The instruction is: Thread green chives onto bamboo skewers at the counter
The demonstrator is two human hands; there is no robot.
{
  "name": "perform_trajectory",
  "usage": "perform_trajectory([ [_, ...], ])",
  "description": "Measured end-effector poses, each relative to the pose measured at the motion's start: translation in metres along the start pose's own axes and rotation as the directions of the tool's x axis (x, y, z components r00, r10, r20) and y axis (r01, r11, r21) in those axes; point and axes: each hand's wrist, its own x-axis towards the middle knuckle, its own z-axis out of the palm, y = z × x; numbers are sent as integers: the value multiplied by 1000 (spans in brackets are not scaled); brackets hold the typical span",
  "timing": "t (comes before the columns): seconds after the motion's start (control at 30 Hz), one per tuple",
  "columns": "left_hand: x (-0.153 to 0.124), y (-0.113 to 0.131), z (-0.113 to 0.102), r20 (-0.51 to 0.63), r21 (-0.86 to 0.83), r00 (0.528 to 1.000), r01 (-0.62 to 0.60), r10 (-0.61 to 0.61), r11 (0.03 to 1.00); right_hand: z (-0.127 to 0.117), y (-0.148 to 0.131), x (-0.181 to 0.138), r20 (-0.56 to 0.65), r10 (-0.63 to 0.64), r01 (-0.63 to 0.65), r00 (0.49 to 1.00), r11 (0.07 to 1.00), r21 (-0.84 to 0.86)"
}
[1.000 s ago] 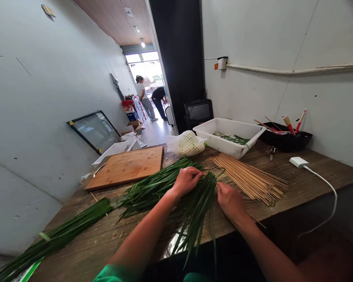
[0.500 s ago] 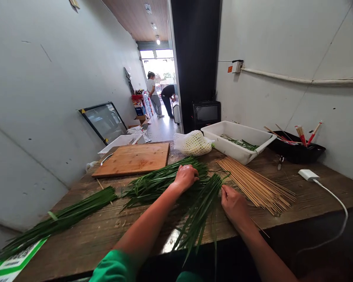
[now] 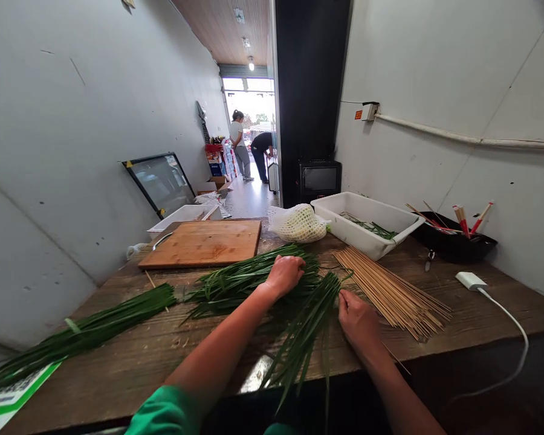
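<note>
My left hand (image 3: 284, 274) rests knuckles up, fingers curled, on a loose pile of long green chive leaves (image 3: 236, 281) in the middle of the wooden table (image 3: 172, 356). My right hand (image 3: 358, 320) is closed at the right edge of a smaller bunch of chives (image 3: 304, 329) that hangs over the table's front edge. A fan of thin bamboo skewers (image 3: 392, 293) lies just to the right of that hand. What the fingers of either hand pinch is hidden.
A wooden cutting board (image 3: 204, 243) lies at the back left, a white net bag (image 3: 298, 223) and a white tub (image 3: 367, 222) with greens behind. A black tray (image 3: 453, 243) holds chopsticks. A charger (image 3: 470, 280) with cable lies right. Another chive bundle (image 3: 81, 335) lies far left. Two people (image 3: 249, 151) stand in the far doorway.
My left hand has slid slightly left and onto the chive pile. My right hand stays at the edge of the smaller bunch. The camera has shifted a little.
</note>
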Motion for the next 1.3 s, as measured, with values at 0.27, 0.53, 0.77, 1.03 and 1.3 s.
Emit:
perform_trajectory([
  [0.27,5,-7,6,-7,-117,1000,10,-11,993,-1,-1,0,15,6,-6,1000,1000,12],
  [0.53,7,-14,10,-9,-236,998,57,-61,970,1,-1,1,28,-3,2,1000,999,32],
  [0.77,6,-2,8,-39,-240,993,99,-112,966,-1,-3,1,52,-3,1,999,999,39],
  [1.03,4,5,12,-71,-267,996,41,-62,963,-6,-7,1,43,4,-5,999,1000,22],
  [1.3,4,6,13,-91,-255,995,22,-46,967,-4,-7,0,46,18,-19,999,1000,3],
])
